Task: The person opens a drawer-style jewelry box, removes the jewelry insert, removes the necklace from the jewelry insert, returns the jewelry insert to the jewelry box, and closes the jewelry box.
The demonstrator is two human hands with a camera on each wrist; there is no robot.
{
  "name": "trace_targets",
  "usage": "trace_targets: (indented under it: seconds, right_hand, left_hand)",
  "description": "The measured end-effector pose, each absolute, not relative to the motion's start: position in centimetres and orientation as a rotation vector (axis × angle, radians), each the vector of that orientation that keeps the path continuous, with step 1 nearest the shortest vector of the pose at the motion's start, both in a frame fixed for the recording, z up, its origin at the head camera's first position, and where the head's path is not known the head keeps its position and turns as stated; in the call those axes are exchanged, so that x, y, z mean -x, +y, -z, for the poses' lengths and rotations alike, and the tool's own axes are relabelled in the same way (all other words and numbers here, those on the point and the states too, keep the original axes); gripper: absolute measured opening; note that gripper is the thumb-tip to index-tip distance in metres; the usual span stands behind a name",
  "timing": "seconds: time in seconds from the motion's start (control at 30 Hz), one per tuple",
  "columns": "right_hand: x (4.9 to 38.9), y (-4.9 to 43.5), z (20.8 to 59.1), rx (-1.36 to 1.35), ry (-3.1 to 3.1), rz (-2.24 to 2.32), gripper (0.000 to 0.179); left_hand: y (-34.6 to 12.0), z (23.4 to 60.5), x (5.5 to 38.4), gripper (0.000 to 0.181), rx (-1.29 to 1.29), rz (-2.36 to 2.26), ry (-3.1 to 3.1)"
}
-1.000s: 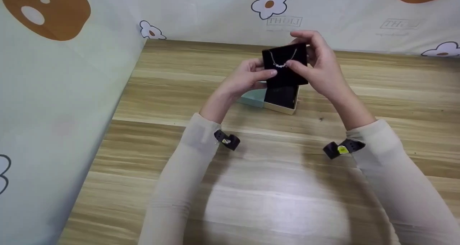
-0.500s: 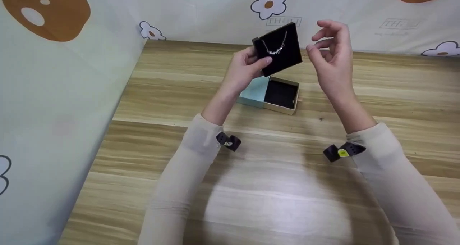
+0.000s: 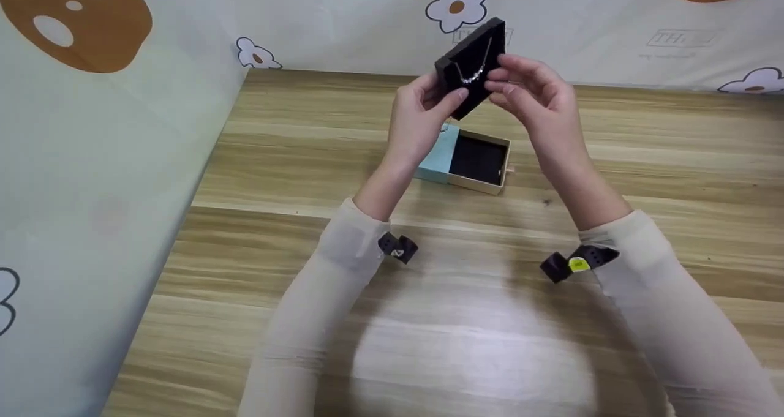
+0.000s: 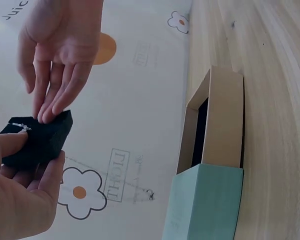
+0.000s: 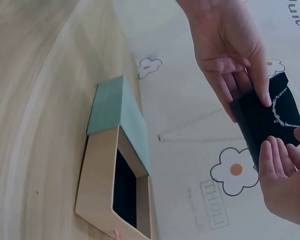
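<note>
My left hand [image 3: 411, 120] holds a black velvet jewelry pad [image 3: 474, 62] by its lower left edge, thumb on the front face. The pad is tilted, raised above the table. Across its front hangs a silver necklace [image 3: 471, 77] with small sparkling beads. Behind the pad the thin chain dangles in a loop, its clasp end [image 4: 150, 194] showing in the left wrist view. My right hand [image 3: 539, 105] is at the pad's right side; its nearly straight fingertips touch the pad's face [image 5: 260, 122] in the right wrist view.
Below the hands a drawer-style gift box lies on the wooden table [image 3: 294, 251]. Its mint sleeve [image 3: 438, 157] is at left, and the beige tray [image 3: 474, 187] with black lining is pulled out rightward. A flower-patterned sheet [image 3: 367, 13] covers the wall behind.
The right hand let go of the pad, moved off to the right, then came back to touch it. The left hand has raised the pad and turned it more edge-on.
</note>
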State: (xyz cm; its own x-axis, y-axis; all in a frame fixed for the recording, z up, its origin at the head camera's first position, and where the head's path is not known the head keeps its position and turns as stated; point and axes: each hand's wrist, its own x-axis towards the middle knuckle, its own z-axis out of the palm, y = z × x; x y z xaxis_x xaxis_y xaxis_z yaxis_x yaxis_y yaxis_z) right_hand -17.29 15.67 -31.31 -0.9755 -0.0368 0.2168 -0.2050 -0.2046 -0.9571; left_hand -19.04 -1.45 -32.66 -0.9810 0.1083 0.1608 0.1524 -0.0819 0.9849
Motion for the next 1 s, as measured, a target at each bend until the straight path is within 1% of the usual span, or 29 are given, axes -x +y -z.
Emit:
trace_targets:
  seconds: [0.13,0.2,0.33,0.67,0.83,1.0]
  right_hand:
    - [17.2,15.4,31.2,-0.199,-1.734,-2.582,0.032]
    - [17.3,15.3,31.3,-0.160,-1.678,-2.639,0.028]
    - [17.6,15.1,31.6,-0.098,-1.613,-2.694,0.021]
    - [18.0,14.7,32.0,0.006,-1.529,-2.741,0.008]
    - [17.9,14.7,32.1,0.027,-1.553,-2.750,0.008]
    - [17.9,14.7,32.3,0.043,-1.536,-2.776,0.009]
  left_hand:
    - [-1.1,32.5,18.7,0.032,0.330,2.205,-2.159]
    - [-1.0,32.4,18.5,0.030,0.334,2.168,-2.188]
    - [-0.8,32.3,18.2,0.026,0.356,2.063,-2.259]
    - [-0.6,32.5,17.8,0.026,0.399,1.894,-2.375]
    - [-0.6,32.8,18.0,0.029,0.377,1.893,-2.402]
    - [-0.8,33.1,18.2,0.024,0.336,1.947,-2.342]
